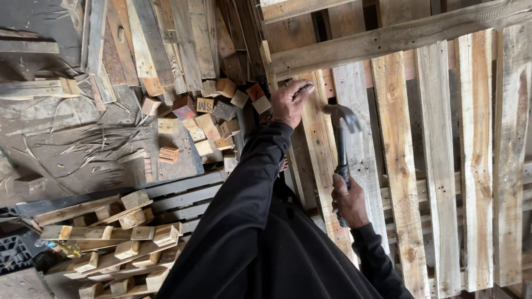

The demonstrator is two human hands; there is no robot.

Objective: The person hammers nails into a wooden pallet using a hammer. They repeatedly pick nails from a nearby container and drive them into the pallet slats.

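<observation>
At the centre of my view, I see the left hand (291,102) pressed against a slat of the wooden pallet (438,166), fingers curled and pinched together near the board's edge; whether they hold something small I cannot tell, since it is hidden by the fingertips. The right hand (349,202), at about five o'clock from the left one, is wrapped tight around the dark handle of a claw hammer (341,124), whose metal head sits just at three o'clock of the left hand, close to the slat but apart from it as far as I can judge. Both arms wear black sleeves. The pallet fills the right half of the view, its pale boards running from twelve to six o'clock. At ten o'clock from the hands lies a heap of small wooden blocks (213,119) among loose planks, and at eight o'clock a stack of block-fitted boards (111,238) rests on the floor.
</observation>
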